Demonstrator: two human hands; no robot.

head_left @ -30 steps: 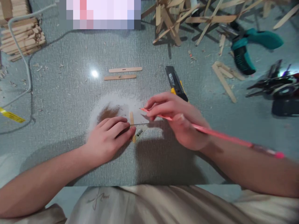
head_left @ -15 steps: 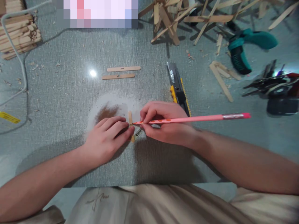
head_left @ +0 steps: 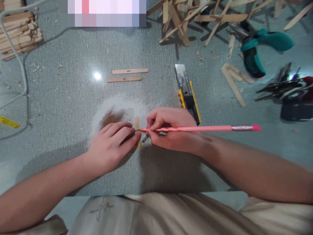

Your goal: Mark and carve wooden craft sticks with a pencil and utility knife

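My right hand [head_left: 168,129] is closed around a pink pencil [head_left: 207,129], whose tip rests on a popsicle stick [head_left: 136,122] and whose eraser end points right. That stick stands roughly upright in the view, its middle partly covered by fingers. My left hand [head_left: 114,142] has its thumb and fingers closed on the stick from the left. A small strip with black printing [head_left: 145,139] lies slantwise under the fingers, touching or crossing the stick; its kind is unclear. Beyond my hands lie two popsicle sticks, an upper one [head_left: 137,70] and a lower one [head_left: 114,80], each with a small slot cut in its middle.
A yellow-and-black utility knife [head_left: 188,94] lies above my right hand, blade out. Teal-handled pliers [head_left: 253,55] and a dark cluster of tools [head_left: 290,88] are at right. Joined sticks [head_left: 179,26] stand at the back. Stacked sticks [head_left: 19,36] and a grey cable [head_left: 23,71] are at left.
The pencil's eraser end has swung slightly toward me, while its tip stays on the stick. My left hand has hardly moved.
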